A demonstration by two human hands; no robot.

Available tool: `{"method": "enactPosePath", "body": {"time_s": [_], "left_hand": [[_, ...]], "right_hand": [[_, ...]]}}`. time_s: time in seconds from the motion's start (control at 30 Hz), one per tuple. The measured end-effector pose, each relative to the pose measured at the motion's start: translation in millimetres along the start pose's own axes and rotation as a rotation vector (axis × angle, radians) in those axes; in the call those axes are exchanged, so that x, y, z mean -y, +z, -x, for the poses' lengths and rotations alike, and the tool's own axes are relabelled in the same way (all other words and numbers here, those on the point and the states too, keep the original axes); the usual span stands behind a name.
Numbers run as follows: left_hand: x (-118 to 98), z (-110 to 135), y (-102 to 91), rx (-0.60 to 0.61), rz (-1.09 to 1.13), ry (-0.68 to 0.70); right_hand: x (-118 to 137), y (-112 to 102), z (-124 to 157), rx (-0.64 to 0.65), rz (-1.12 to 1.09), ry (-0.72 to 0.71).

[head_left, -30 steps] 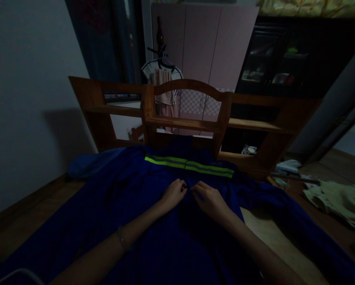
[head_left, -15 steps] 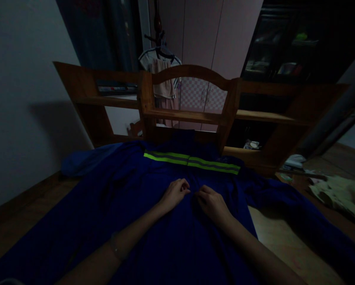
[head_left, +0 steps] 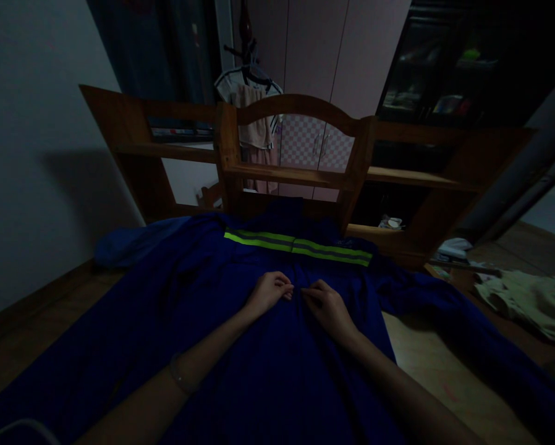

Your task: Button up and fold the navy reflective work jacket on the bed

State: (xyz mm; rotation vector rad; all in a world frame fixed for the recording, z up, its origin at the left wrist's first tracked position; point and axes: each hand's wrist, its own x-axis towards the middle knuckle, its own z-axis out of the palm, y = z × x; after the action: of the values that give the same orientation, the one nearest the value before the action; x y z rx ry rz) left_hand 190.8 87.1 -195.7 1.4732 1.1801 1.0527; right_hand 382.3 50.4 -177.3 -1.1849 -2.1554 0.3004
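Both left hand (head_left: 271,292) and right hand (head_left: 329,309) angled inward over garment (head_left: 277,358); grip curled, contents unclear.

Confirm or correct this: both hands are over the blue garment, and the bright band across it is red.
Wrong colour: the head view shows the bright band as yellow-green, not red. The left hand and right hand are indeed over the blue garment.

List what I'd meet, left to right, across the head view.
Lighter blue fabric, left hand, right hand, small white-topped item, pale crumpled cloth. The dark blue garment spans too much to place.
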Motion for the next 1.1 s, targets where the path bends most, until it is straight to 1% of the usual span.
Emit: {"method": "enactPosePath", "body": {"time_s": [0.1, 0.2, 0.3, 0.4, 0.6, 0.73, 0.87, 1.0, 1.1], "left_hand": [[0.7, 0.4, 1.7, 0.006, 0.025, 0.016], [0.2, 1.8, 5.7, -0.006, 0.018, 0.059], [1.0, 3.3, 9.6, -0.017, -0.005, 0.108], [-0.6, 5.8, 11.4, -0.027, -0.044, 0.144], [-17.9, 17.0, 13.3, -0.057, -0.131, 0.190], [-25.6, 23.3, 14.8, -0.074, -0.208, 0.235], [-27.1, 26.4, 18.0, -0.114, -0.201, 0.209], [-23.6, 24.3, 21.1, -0.148, -0.082, 0.150], [-17.0, 19.9, 20.7, -0.166, -0.024, 0.078]], "right_hand": [[2.4, -3.8, -1.5, -0.082, -0.199, -0.012], [6.8, -7.2, -2.9, -0.094, -0.305, -0.034], [9.3, -7.0, -3.2, -0.071, -0.315, -0.031], [9.3, -5.2, -3.0, -0.084, -0.299, -0.006], [6.3, -5.4, -3.5, -0.114, -0.266, 0.090], [2.0, -4.5, -5.0, -0.066, -0.291, 0.139], [-0.7, -2.0, -5.5, -0.060, -0.308, 0.117], [0.4, -0.9, -4.6, -0.072, -0.303, 0.070], [3.1, -1.5, -4.0, -0.067, -0.302, 0.027]]}}
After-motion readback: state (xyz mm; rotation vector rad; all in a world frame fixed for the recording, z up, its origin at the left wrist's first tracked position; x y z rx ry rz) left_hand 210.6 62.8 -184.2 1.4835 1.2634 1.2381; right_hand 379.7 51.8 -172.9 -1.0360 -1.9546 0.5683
